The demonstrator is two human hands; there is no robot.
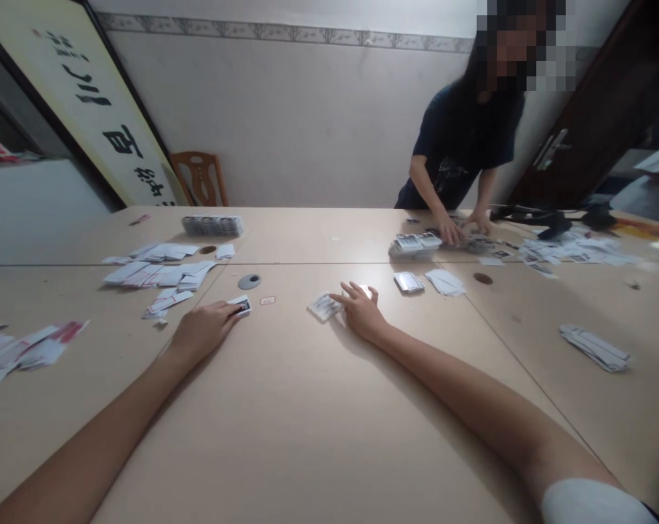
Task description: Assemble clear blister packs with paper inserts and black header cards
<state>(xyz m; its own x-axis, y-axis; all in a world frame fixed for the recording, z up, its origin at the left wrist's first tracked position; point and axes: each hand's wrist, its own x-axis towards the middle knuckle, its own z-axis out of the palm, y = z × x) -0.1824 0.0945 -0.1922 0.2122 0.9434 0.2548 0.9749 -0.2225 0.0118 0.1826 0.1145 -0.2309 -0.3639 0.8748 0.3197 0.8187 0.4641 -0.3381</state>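
A wide pale wooden table (308, 437), made of joined panels with round cable holes, fills the room up to a white wall with a patterned border. A framed calligraphy panel (84, 102) leans at the left beside a wooden chair (201, 178), and a dark door (591, 124) stands at the right.

The left hand (201, 331) lies flat, fingertips pressing a single card (241, 306) to the table. The right hand (362, 309) rests spread wide, its fingers touching a small card stack (324, 306) just to its left.

Loose cards (160, 273) spread at the left, a banded row of cards (213, 225) lies farther back, and a grey cable cap (249, 281) sits near the left hand. Across the table a co-worker (465, 145) in a dark shirt bends over more card piles (414, 246).

Card faces are too blurred to read; the spread at the far left is cut off by the frame.
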